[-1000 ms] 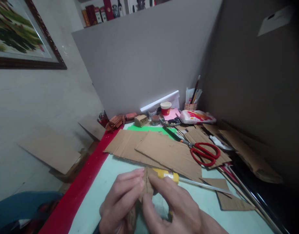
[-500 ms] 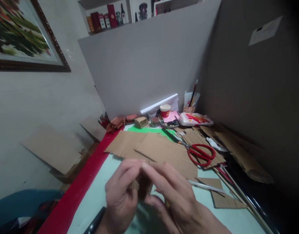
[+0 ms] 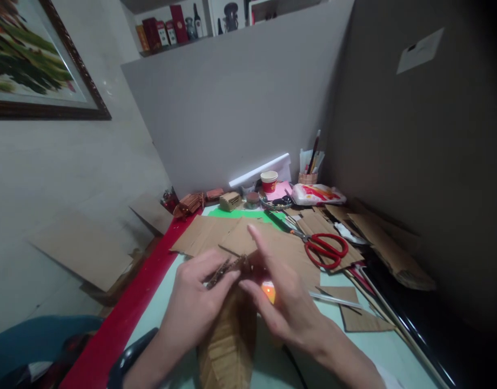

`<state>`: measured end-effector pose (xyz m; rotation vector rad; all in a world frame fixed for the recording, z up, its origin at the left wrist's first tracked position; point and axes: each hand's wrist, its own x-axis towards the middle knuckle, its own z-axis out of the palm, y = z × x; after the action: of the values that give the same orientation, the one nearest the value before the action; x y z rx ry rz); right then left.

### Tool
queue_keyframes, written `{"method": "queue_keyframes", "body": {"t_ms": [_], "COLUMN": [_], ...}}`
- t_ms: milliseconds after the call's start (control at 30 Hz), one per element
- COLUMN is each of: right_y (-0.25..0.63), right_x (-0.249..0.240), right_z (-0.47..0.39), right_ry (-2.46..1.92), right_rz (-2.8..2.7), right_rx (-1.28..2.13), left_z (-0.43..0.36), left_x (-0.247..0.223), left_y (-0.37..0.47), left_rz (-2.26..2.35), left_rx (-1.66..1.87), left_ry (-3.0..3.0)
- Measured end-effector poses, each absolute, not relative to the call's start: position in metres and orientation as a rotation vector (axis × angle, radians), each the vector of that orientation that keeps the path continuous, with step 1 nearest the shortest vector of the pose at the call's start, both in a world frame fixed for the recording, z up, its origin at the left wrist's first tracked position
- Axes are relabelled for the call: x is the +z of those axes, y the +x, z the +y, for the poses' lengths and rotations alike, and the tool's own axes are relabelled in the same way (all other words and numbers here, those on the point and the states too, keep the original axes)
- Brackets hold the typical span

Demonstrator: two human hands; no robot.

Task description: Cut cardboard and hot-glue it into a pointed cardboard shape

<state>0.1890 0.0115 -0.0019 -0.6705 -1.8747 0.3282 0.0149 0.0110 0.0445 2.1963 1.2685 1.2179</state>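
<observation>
In front of me is a long folded cardboard model (image 3: pixel 226 346), tapering at its near end, its ridged brown surface running down to the bottom edge. My left hand (image 3: pixel 195 294) pinches a small dark-edged cardboard strip (image 3: pixel 232 265) at the model's far end, thumb on the near side. My right hand (image 3: pixel 284 302) is close by on the right, index finger stretched upward and thumb apart, its tip near the model. Through the gap in that hand a glowing orange-and-white object (image 3: pixel 268 290) shows; its kind is unclear. A black cord (image 3: pixel 295 367) runs below.
Flat cardboard sheets (image 3: pixel 289 254) lie beyond my hands. Red-handled scissors (image 3: pixel 326 251) and a black-handled cutter (image 3: pixel 279 221) rest right of centre. A paper cup (image 3: pixel 268 181), a small cardboard box (image 3: pixel 230 201) and a tissue pack (image 3: pixel 318 194) stand along the back.
My hands, cupped together before, have parted at the top. My right index finger has lifted, and the long cardboard model and the glowing object have come into view.
</observation>
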Motion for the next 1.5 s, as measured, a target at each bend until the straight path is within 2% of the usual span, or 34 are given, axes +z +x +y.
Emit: {"method": "queue_keyframes", "body": {"t_ms": [500, 800, 1167, 1500], "right_y": [0.196, 0.196, 0.200, 0.197], "right_x": [0.000, -0.007, -0.009, -0.013], "right_z": [0.018, 0.025, 0.032, 0.034], "right_ry": [-0.784, -0.832, -0.940, -0.748], "right_rz": [-1.887, -1.761, -1.837, -1.684], "right_rx": [0.570, 0.898, 0.851, 0.967], "left_z": [0.020, 0.027, 0.033, 0.034], "left_x": [0.030, 0.022, 0.020, 0.013], "left_y": [0.017, 0.010, 0.005, 0.000], "left_rz": [1.315, 1.354, 1.274, 1.106], "left_rx": [1.110, 1.012, 0.897, 0.854], "left_ry": [1.829, 1.801, 1.856, 1.859]}}
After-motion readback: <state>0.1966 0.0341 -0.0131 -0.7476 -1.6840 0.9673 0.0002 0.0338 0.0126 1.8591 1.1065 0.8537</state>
